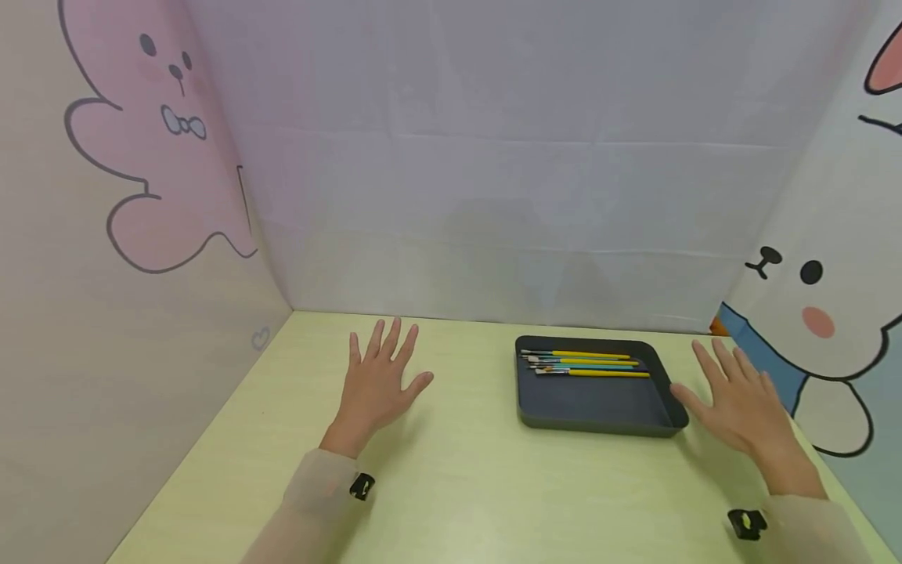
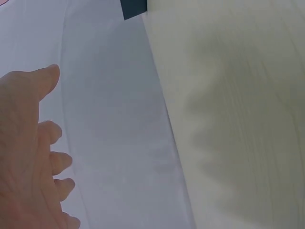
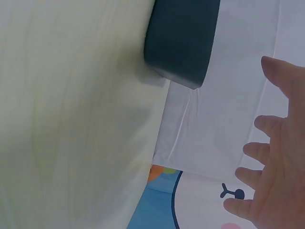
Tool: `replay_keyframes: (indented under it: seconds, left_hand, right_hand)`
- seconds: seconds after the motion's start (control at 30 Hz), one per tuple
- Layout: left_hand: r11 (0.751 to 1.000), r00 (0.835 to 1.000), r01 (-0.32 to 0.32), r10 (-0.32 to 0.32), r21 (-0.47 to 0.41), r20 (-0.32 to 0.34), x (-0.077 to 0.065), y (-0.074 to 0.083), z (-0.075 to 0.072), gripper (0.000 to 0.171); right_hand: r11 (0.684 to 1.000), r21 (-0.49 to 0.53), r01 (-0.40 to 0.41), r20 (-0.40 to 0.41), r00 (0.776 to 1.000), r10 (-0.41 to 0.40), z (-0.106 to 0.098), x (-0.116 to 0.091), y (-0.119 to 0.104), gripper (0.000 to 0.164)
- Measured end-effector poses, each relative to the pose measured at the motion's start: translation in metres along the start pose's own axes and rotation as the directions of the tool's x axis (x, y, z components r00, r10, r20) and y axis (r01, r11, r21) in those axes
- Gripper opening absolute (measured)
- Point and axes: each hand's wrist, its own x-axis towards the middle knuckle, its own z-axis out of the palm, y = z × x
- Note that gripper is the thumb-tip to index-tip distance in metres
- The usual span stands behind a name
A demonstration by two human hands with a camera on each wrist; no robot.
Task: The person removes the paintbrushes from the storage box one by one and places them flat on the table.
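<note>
A dark rectangular tray (image 1: 599, 407) sits on the table, right of the middle, with several paintbrushes (image 1: 592, 363) lying side by side in its far half. Their handles are yellow or blue. My left hand (image 1: 380, 384) is over the table to the left of the tray, fingers spread and nothing in it. On the other side, my right hand (image 1: 743, 403) has its fingers spread too, with the thumb close to the tray's right rim. The right wrist view shows the tray's outer side (image 3: 181, 43) beside the empty right hand (image 3: 279, 157).
The pale table (image 1: 458, 486) meets a white cloth wall (image 1: 493, 196) at the back. Side walls carry cartoon figures, a pink one (image 1: 155, 133) on the left and a white one (image 1: 824, 313) on the right. Each sleeve cuff has a small black device (image 1: 362, 486) near it.
</note>
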Motion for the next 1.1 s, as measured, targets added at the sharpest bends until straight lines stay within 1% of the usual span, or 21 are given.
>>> replay_keyframes:
  seconds: [0.1, 0.17, 0.33, 0.43, 0.57, 0.7, 0.8, 0.87, 0.97, 1.03, 1.1]
  left_hand:
    - [1.000, 1.000, -0.007, 0.008, -0.017, 0.023, 0.007, 0.015, 0.005, 0.083]
    - [0.999, 0.999, -0.008, 0.010, -0.045, 0.037, 0.011, 0.025, 0.008, 0.082]
    - [0.992, 0.998, -0.005, 0.013, -0.129, 0.059, 0.020, 0.052, 0.016, 0.081]
    - [0.987, 0.998, -0.001, 0.011, -0.160, 0.062, 0.026, 0.066, 0.020, 0.081]
    - [0.977, 0.997, -0.003, 0.020, -0.213, 0.078, 0.033, 0.085, 0.028, 0.081]
    - [0.958, 0.990, -0.004, 0.044, -0.286, 0.131, 0.036, 0.104, 0.036, 0.081]
    - [0.930, 0.985, 0.017, 0.046, -0.366, 0.165, 0.035, 0.116, 0.043, 0.081]
    - [0.904, 0.982, 0.049, 0.035, -0.424, 0.187, 0.035, 0.122, 0.046, 0.081]
    - [0.857, 0.977, 0.099, 0.012, -0.506, 0.212, 0.036, 0.130, 0.050, 0.081]
    - [0.830, 0.974, 0.122, 0.004, -0.545, 0.225, 0.037, 0.135, 0.052, 0.080]
    - [0.809, 0.972, 0.138, 0.000, -0.571, 0.233, 0.038, 0.138, 0.053, 0.080]
  right_hand:
    - [1.000, 0.029, 0.000, 0.002, 1.000, 0.000, 0.002, 0.003, 0.000, 0.089]
    - [0.998, 0.062, -0.006, 0.019, 1.000, 0.005, 0.004, 0.005, 0.000, 0.088]
    - [0.985, 0.160, -0.068, 0.106, 0.993, 0.051, 0.006, 0.010, -0.003, 0.089]
    - [0.976, 0.197, -0.093, 0.135, 0.989, 0.067, 0.008, 0.013, -0.003, 0.089]
    - [0.967, 0.232, -0.102, 0.136, 0.988, 0.071, 0.012, 0.017, 0.002, 0.087]
    - [0.956, 0.273, -0.106, 0.153, 0.986, 0.066, 0.014, 0.018, 0.007, 0.086]
    - [0.949, 0.300, -0.101, 0.164, 0.985, 0.053, 0.016, 0.017, 0.008, 0.083]
    - [0.943, 0.318, -0.095, 0.160, 0.986, 0.046, 0.017, 0.017, 0.009, 0.081]
    - [0.935, 0.339, -0.104, 0.170, 0.984, 0.048, 0.019, 0.016, 0.009, 0.080]
    - [0.929, 0.351, -0.116, 0.183, 0.982, 0.054, 0.020, 0.015, 0.009, 0.079]
    - [0.925, 0.358, -0.125, 0.195, 0.979, 0.057, 0.020, 0.016, 0.008, 0.079]
